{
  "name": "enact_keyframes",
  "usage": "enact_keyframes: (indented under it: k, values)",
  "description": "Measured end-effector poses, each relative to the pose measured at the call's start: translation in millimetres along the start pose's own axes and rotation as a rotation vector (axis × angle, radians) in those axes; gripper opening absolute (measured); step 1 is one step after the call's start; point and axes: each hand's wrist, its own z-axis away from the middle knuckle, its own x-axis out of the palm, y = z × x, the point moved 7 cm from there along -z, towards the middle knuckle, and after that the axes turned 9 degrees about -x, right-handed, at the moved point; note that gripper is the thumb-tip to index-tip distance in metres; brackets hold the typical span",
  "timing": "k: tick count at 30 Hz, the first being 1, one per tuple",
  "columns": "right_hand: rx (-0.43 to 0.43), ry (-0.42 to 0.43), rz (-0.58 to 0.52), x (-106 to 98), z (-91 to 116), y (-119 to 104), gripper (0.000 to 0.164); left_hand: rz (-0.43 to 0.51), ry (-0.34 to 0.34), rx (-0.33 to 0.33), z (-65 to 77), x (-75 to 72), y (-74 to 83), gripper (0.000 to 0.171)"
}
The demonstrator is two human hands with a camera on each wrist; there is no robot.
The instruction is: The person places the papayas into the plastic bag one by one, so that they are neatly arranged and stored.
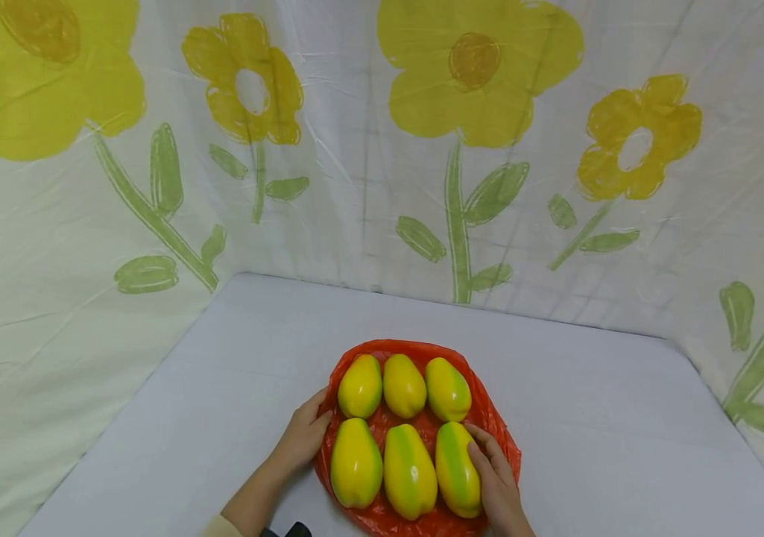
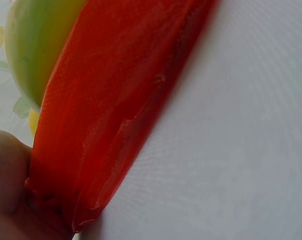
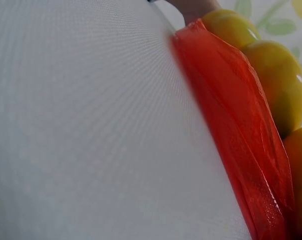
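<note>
A red plastic bag (image 1: 422, 436) lies spread on the table with several yellow-green papayas in it, in two rows of three. At its left edge, my left hand (image 1: 304, 432) grips the bag's side; the left wrist view shows the red film (image 2: 105, 100) gathered by the thumb (image 2: 8, 165). My right hand (image 1: 499, 477) reaches inside the right rim, thumb and fingers curved against the right side of the near-right papaya (image 1: 455, 470). The far fingers are partly hidden. In the right wrist view, red film (image 3: 231, 115) stands along papayas (image 3: 278, 80).
The white table (image 1: 596, 418) extends to both sides and behind the bag. A pale curtain (image 1: 355, 186) printed with large yellow flowers hangs along the table's back and sides. A small black object (image 1: 297, 529) shows at the bottom edge by my left forearm.
</note>
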Motion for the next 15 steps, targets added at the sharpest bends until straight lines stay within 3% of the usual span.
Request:
enact_keyframes:
  k: [15]
  values:
    - [0.034, -0.010, -0.023, 1.3, 0.8, 0.0, 0.057, 0.001, -0.003, -0.003, -1.4, 0.7, -1.7, 0.045]
